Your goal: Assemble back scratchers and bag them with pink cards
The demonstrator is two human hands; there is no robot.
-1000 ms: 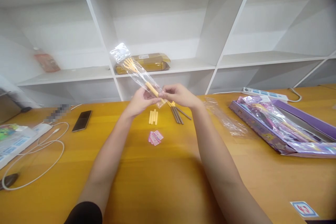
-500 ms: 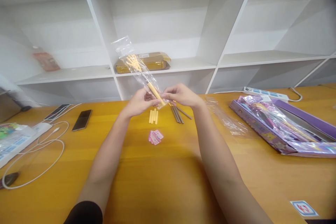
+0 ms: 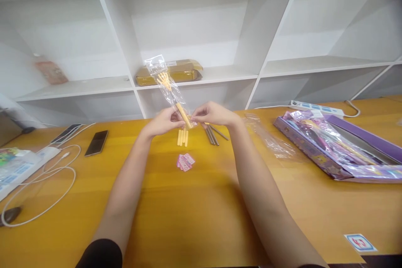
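Observation:
My left hand (image 3: pixel 166 121) grips a back scratcher (image 3: pixel 183 114) with a pale yellow hand-shaped head, a thin shaft and a yellow handle. It lies inside a clear plastic bag (image 3: pixel 156 65) and tilts up and away to the left. At the handle's lower end, my right hand (image 3: pixel 209 114) is closed in a pinch on the bag's edge. Below the hands are several short yellow tubes (image 3: pixel 182 137) side by side. Several metal rods (image 3: pixel 213 135) rest under my right hand, their far ends hidden. Nearer me is a small fan of pink labels (image 3: pixel 185 162).
Clear plastic bags (image 3: pixel 271 136) lie right of my right arm, beside an open purple box (image 3: pixel 317 155) of wrapped items. Phones (image 3: pixel 96 143), white cables and a power strip (image 3: pixel 28 171) occupy the left. A shelf (image 3: pixel 229 77) behind holds a taped brown package (image 3: pixel 185 72).
The bagged back scratcher has come down a little and stands somewhat steeper. My right hand has shifted slightly left along the bag's lower end, and the view has moved slightly.

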